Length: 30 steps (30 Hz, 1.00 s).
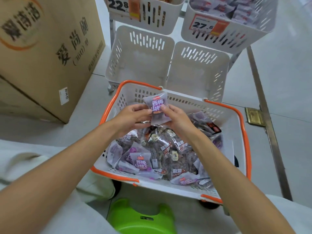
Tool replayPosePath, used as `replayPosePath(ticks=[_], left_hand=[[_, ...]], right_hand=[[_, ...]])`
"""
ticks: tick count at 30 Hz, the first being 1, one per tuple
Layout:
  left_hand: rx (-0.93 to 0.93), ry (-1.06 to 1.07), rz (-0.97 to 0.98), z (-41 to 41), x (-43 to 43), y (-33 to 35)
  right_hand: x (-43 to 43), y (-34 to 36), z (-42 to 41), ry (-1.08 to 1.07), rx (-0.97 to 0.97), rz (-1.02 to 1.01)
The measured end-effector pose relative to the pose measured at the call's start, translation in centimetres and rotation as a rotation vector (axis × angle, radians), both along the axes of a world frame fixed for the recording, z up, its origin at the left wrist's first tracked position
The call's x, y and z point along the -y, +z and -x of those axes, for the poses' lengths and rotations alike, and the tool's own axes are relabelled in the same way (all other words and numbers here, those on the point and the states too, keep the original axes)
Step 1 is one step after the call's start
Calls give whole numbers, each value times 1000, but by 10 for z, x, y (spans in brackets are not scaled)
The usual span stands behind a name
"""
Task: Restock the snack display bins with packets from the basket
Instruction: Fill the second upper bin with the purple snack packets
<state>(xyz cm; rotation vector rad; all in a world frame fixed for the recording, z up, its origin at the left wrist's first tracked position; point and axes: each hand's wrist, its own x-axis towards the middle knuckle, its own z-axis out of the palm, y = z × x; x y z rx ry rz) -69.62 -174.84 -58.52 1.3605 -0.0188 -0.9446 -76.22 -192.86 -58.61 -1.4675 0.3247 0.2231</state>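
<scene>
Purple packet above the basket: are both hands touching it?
Touching. The head view shows the left hand and right hand each pinching the purple packet at a side, thumbs on its front.

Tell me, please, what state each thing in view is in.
left hand, gripping the purple packet
right hand, gripping the same packet
purple packet, held upright over the basket
basket, partly full of packets
lower left bin, empty
lower right bin, empty
upper left bin, stocked
upper right bin, stocked
</scene>
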Motion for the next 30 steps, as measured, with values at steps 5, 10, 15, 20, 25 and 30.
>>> replayPosePath(ticks=[5, 10, 15, 20, 25, 30], left_hand=[[153, 0, -148, -3, -5, 9], [243, 273, -276, -22, -28, -4], [245, 230, -219, -16, -33, -8], [250, 156, -187, -13, -24, 3], [69, -18, 116, -11, 17, 38], [384, 44, 88, -40, 66, 74]], right_hand=[[-12, -1, 6, 177, 29, 167], [-32, -21, 20, 460, -45, 604], [-43, -57, 43, 764, -87, 923], [1, 7, 7, 343, 22, 602], [21, 60, -18, 54, 224, 459], [51, 99, -39, -68, 163, 381]])
